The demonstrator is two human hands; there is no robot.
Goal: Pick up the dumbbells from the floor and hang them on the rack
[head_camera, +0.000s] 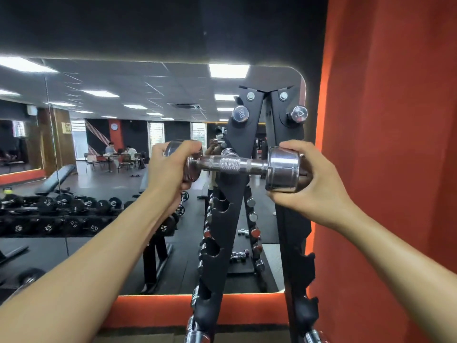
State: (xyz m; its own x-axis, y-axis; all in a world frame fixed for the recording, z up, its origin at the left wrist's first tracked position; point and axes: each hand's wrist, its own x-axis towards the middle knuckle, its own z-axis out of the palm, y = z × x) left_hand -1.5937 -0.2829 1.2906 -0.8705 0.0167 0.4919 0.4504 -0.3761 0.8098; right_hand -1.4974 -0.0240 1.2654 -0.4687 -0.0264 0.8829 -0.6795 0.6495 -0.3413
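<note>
Gripping each end, left hand (pixel 170 167) and right hand (pixel 314 179) held the dumbbell (pixel 237 165) level, presumably to seat it in the rack (pixel 230 201) notches.

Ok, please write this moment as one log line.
left hand: grips dumbbell end | right hand: grips other end | dumbbell: before rack, not hung

Chrome dumbbell (pixel 230 164) sits level in mid-air before the black rack (pixel 233 194), near its top.
</note>
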